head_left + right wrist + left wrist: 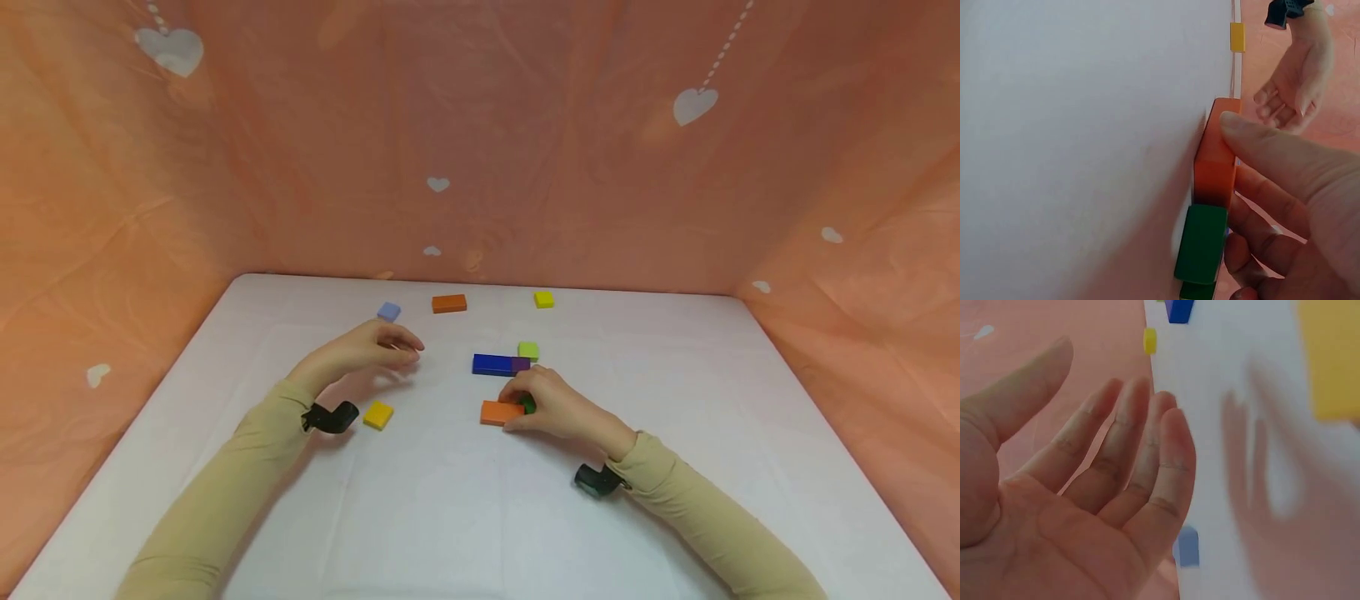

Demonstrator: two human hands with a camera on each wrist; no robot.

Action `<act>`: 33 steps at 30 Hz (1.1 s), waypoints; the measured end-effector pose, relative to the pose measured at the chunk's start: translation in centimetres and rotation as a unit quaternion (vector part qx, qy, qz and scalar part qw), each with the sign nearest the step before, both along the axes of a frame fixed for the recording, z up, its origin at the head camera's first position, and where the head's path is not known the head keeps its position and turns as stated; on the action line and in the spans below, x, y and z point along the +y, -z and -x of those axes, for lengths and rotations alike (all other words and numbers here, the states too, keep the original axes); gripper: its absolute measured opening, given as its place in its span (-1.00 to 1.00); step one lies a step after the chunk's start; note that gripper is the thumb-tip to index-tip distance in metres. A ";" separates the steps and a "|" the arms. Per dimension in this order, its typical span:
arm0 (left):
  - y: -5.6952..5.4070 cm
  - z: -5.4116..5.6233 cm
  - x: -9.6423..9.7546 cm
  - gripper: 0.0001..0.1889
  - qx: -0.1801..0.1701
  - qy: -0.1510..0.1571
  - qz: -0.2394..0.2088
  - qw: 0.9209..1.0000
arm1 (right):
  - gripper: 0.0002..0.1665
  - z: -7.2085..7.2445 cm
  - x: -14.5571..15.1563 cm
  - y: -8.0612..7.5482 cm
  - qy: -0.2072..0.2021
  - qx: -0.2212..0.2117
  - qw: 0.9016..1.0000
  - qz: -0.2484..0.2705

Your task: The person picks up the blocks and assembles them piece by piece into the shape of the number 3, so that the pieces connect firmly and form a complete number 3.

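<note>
My right hand (pixel 551 404) pinches an orange rectangular block (pixel 501 413) between thumb and fingers. A green block (pixel 1202 244) sits against the near end of the orange one in the right wrist view; in the head view my fingers partly cover it. My left hand (pixel 367 346) hovers over the table with fingers relaxed and nothing in them. Close to it are a light blue block (pixel 388 312) behind and a yellow-orange block (pixel 378 415) in front. Beyond my right hand lies a long blue block (pixel 492 365) with a purple piece (pixel 521 364) at its right end.
A lime green block (pixel 528 351) lies just behind the purple piece. Farther back are a darker orange block (pixel 449 304) and a yellow block (pixel 543 299). The white table (pixel 420 517) is bordered by a hanging orange cloth (pixel 480 125) with white hearts.
</note>
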State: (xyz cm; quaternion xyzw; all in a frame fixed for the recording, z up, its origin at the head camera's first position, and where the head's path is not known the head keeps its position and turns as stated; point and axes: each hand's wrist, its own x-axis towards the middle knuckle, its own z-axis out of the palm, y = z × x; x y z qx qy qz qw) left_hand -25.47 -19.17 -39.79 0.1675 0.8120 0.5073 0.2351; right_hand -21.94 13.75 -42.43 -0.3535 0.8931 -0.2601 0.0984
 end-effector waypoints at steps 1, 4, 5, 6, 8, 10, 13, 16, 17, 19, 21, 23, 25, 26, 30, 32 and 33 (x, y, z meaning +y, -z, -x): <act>0.1 -0.1 -0.4 -0.61 -0.002 0.000 0.008 1.000 | -0.61 0.0 0.0 0.0 0.000 0.000 1.000 0.000; 0.2 -0.6 -1.3 -0.60 -0.016 0.006 0.020 1.000 | -0.61 0.0 0.0 -0.1 0.001 -0.002 1.000 0.000; 0.3 -0.8 -1.5 -0.60 -0.019 0.006 0.028 0.999 | -0.61 0.1 0.0 -0.1 0.002 -0.002 1.000 0.000; 0.4 -0.9 -1.8 -0.60 -0.021 0.008 0.036 0.999 | -0.61 0.0 0.0 -0.1 0.002 -0.003 1.000 0.000; 0.6 -1.2 -2.3 -0.59 -0.030 0.011 0.036 0.999 | -0.61 0.1 -0.1 -0.2 0.000 -0.005 1.000 0.002; 0.7 -1.6 -2.7 -0.58 -0.029 0.016 0.040 0.999 | -0.61 0.1 -0.1 -0.2 0.000 -0.005 1.000 0.002; 1.0 -2.0 -3.4 -0.57 -0.032 0.020 0.039 0.999 | -0.61 0.2 -0.1 -0.1 0.000 -0.004 1.000 0.004; 1.2 -2.4 -4.0 -0.55 -0.033 0.025 0.033 0.999 | -0.62 0.1 -0.1 0.0 0.001 -0.002 1.000 0.005; 1.3 -2.5 -4.2 -0.55 -0.034 0.026 0.030 0.999 | -0.62 0.1 -0.2 0.0 0.001 -0.002 1.000 0.006; 1.5 -2.7 -4.5 -0.54 -0.028 0.034 0.024 0.999 | -0.62 0.1 -0.2 0.1 0.001 -0.002 1.000 0.006; 1.6 -2.9 -4.6 -0.54 -0.024 0.034 0.027 0.999 | -0.62 0.0 -0.2 0.0 0.002 -0.002 1.000 0.006; 1.6 -3.2 -4.7 -0.54 -0.019 0.034 0.031 0.999 | -0.62 0.0 -0.2 0.0 0.002 -0.002 1.000 0.007; 1.6 -3.4 -4.8 -0.54 -0.013 0.032 0.035 0.999 | -0.62 0.0 -0.2 -0.1 0.004 -0.001 1.000 0.007; 1.6 -3.5 -4.8 -0.54 -0.013 0.030 0.037 0.999 | -0.62 0.0 -0.2 -0.1 0.003 0.000 1.000 0.006; 1.4 -4.0 -4.8 -0.53 -0.007 0.034 0.038 0.999 | -0.62 0.1 -0.1 -0.2 0.004 -0.002 1.000 0.005; 1.4 -4.1 -4.8 -0.53 -0.006 0.036 0.037 0.999 | -0.62 0.1 -0.1 -0.2 0.003 -0.004 1.000 0.005; 1.4 -4.2 -4.7 -0.52 -0.003 0.038 0.038 0.999 | -0.62 0.2 0.0 -0.2 0.003 -0.005 1.000 0.006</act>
